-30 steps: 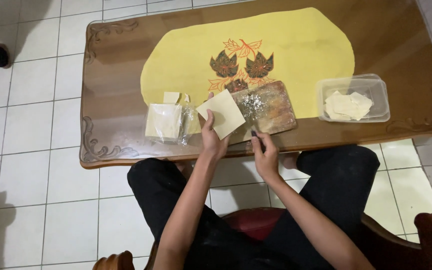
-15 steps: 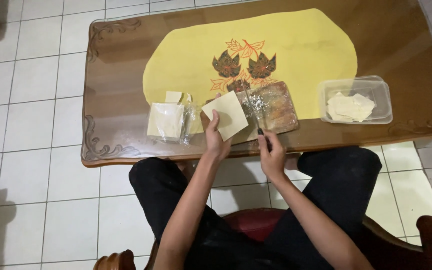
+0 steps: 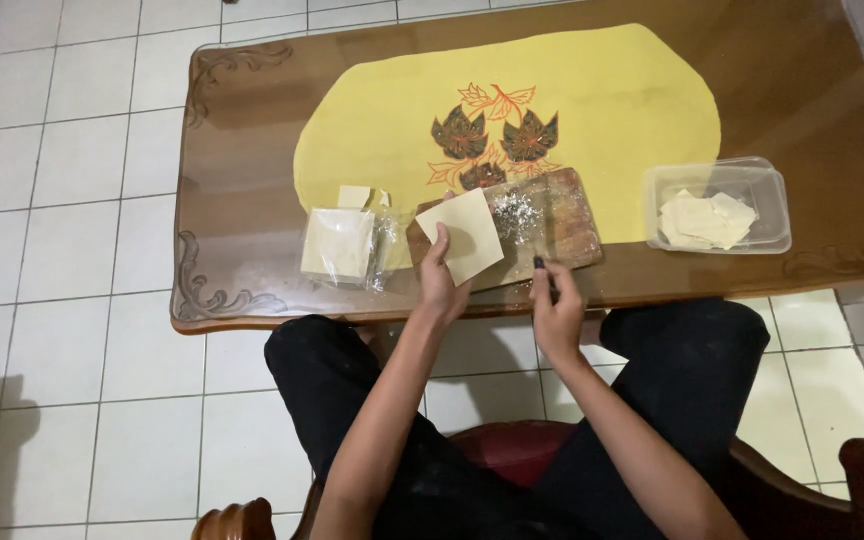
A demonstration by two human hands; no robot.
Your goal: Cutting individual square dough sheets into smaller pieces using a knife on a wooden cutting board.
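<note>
- The head camera looks straight down on a brown wooden table (image 3: 252, 120) with carved corners, standing on a floor (image 3: 62, 200) of white tiles.
- A yellow oval mat (image 3: 602, 110) with a leaf pattern in dark and orange colours lies on the middle of the table.
- A wooden board (image 3: 562, 215) lies at the near edge of the mat, partly on it, and some white powder is spread on the board.
- The left hand (image 3: 440, 280) holds a pale square sheet of dough (image 3: 460, 232) over the left part of the board; the fingers are closed on the lower edge of the sheet, with the thumb on top.
- The sheet is turned a little, so one corner points toward the leaf pattern.
- The right hand (image 3: 558, 312) is at the near edge of the table, just beside the board, and its fingers are curled narrow around a small dark tool (image 3: 541, 268); I cannot tell what kind of tool it is.
- The two hands are near each other but do not touch.
- A stack of pale sheets (image 3: 338, 243) in clear plastic wrap lies left of the board, and two small pale pieces (image 3: 356, 196) lie just behind it on the mat edge.
- A clear plastic box (image 3: 752, 180) stands right of the board, well apart from the hands, with folded pale pieces inside.
- The person sits on a dark red chair (image 3: 502, 445) in black trousers, with the knees under the table edge.
</note>
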